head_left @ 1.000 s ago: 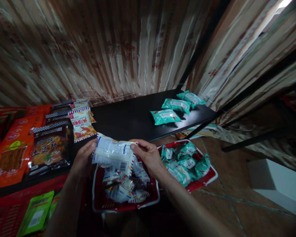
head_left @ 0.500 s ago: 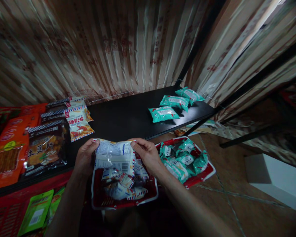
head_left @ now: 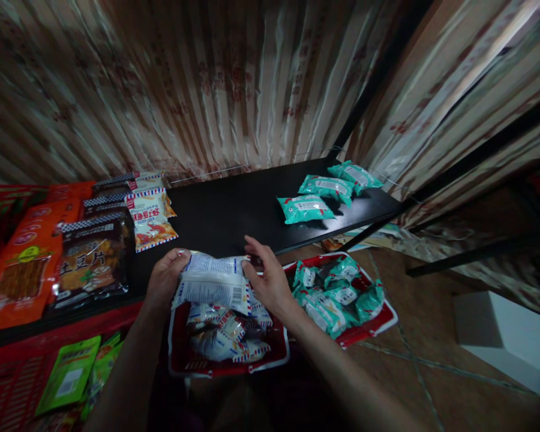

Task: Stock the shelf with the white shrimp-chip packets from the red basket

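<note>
I hold a white snack packet (head_left: 213, 282) with blue and red edging between both hands, back side up, just over the front edge of a black shelf (head_left: 238, 216). My left hand (head_left: 164, 277) grips its left end. My right hand (head_left: 267, 279) pinches its right edge with thumb and forefinger while the other fingers lift off and spread. Below the packet a red basket (head_left: 180, 354) holds several more of the same packets.
A second red basket (head_left: 380, 321) to the right holds several teal packets; three teal packets (head_left: 303, 208) lie on the shelf's right end. Matching white packets (head_left: 150, 222), dark crisp bags (head_left: 90, 261) and orange bags (head_left: 22, 270) fill the shelf's left. A white box (head_left: 508, 336) stands on the floor.
The packet has tilted from upright to nearly flat and shifted slightly toward the shelf. My right fingers have loosened and spread.
</note>
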A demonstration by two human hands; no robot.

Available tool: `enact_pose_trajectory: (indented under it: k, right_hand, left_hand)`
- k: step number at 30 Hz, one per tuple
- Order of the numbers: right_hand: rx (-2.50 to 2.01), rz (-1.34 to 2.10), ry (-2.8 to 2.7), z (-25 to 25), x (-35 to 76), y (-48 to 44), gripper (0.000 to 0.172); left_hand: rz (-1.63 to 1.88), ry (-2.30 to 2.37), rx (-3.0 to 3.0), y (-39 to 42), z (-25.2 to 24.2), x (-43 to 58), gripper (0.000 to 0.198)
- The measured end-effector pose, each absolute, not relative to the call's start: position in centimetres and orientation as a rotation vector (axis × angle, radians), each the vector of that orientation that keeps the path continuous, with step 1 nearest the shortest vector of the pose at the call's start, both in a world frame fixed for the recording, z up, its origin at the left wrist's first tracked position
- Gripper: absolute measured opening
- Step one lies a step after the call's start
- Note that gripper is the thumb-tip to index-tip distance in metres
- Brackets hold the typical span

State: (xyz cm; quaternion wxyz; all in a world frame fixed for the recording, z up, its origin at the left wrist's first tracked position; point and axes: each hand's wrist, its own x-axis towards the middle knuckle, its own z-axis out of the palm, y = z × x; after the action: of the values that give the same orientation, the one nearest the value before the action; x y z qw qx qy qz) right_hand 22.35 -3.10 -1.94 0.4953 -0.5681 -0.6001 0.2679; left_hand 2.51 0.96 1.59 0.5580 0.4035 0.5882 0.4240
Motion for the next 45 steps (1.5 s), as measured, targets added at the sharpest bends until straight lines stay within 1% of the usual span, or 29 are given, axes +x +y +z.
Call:
enact_pose_trajectory:
  k: [3, 6, 10, 14, 17, 19, 20, 21, 23, 25, 26, 27, 28, 31, 32, 33, 36, 39, 41, 45]
  right_hand:
    - [-1.240, 0.370, -1.804, -1.5, 22.4, -3.3, 0.057]
    - [-1.088, 0.311, -2.078, -1.2, 22.1, -3.6, 0.059]
    - [-0.974, 0.446, -2.315, -1.5, 21.7, -3.6, 0.058]
    - [-0.852, 0.628, -2.305, -1.1, 21.7, -3.7, 0.053]
    - [-0.822, 0.746, -2.287, -0.1, 21.9, -4.2, 0.049]
    - [-0.840, 0.783, -2.312, 0.6, 22.0, -4.8, 0.051]
    - [-0.843, 0.786, -2.338, 0.8, 22.0, -5.0, 0.055]
    - [-0.841, 0.780, -2.366, 1.0, 22.0, -5.3, 0.063]
    - [-0.855, 0.748, -2.426, 1.1, 21.6, -5.7, 0.086]
    - [-0.889, 0.684, -2.463, 0.9, 21.0, -6.1, 0.109]
    - [-0.899, 0.651, -2.470, 0.8, 20.7, -6.2, 0.117]
    - [-0.909, 0.621, -2.463, 0.6, 20.3, -6.4, 0.119]
    - [-0.928, 0.598, -2.439, 0.4, 20.0, -6.5, 0.114]
    - [-1.005, 0.585, -2.285, -0.3, 19.3, -6.8, 0.078]
    - [-1.027, 0.598, -2.220, -0.5, 19.1, -6.9, 0.070]
    - [-1.044, 0.624, -2.155, -0.7, 19.0, -6.9, 0.066]
    - [-1.109, 0.796, -1.902, -1.2, 18.3, -6.8, 0.059]
    - [-1.139, 1.094, -1.465, -1.4, 17.1, -6.3, 0.053]
    - [-1.090, 1.283, -1.125, -1.3, 16.1, -5.9, 0.054]
    - [-0.943, 1.523, -0.672, -0.8, 14.1, -5.2, 0.062]
  left_hand:
    - [0.940, 1.361, 0.923, 1.1, 1.3, 2.2, 0.033]
    - [0.867, 1.322, 0.914, 1.3, 1.0, 1.8, 0.032]
    - [0.804, 1.285, 0.897, 1.5, 0.7, 1.2, 0.030]
    - [0.784, 1.263, 0.878, 1.7, 0.4, 0.9, 0.025]
    - [0.801, 1.236, 0.860, 1.9, 0.5, 0.6, 0.017]
    - [0.832, 1.203, 0.843, 1.9, 0.7, 0.3, 0.012]
    - [0.853, 1.184, 0.830, 1.9, 0.9, 0.1, 0.010]
    - [0.874, 1.165, 0.812, 1.8, 1.0, 0.0, 0.009]
    - [0.909, 1.132, 0.763, 1.6, 1.0, 0.0, 0.008]
    - [0.933, 1.103, 0.694, 1.6, 0.8, 0.2, 0.002]
    - [0.938, 1.089, 0.655, 1.6, 0.7, 0.4, 0.003]
    - [0.937, 1.078, 0.616, 1.7, 0.5, 0.5, 0.006]
    - [0.936, 1.069, 0.578, 1.8, 0.3, 0.7, 0.008]
    - [0.961, 1.059, 0.493, 2.2, -0.2, 0.8, 0.010]
    - [0.987, 1.057, 0.474, 2.3, -0.3, 0.8, 0.011]
    - [1.020, 1.052, 0.460, 2.4, -0.4, 0.8, 0.012]
    - [1.131, 1.020, 0.441, 2.4, -0.3, 0.6, 0.012]
    - [1.212, 0.968, 0.456, 2.3, 0.3, 0.2, 0.018]
    - [1.242, 0.939, 0.482, 2.1, 0.7, -0.2, 0.025]
    - [1.261, 0.916, 0.675, 1.5, 1.0, -0.8, 0.028]
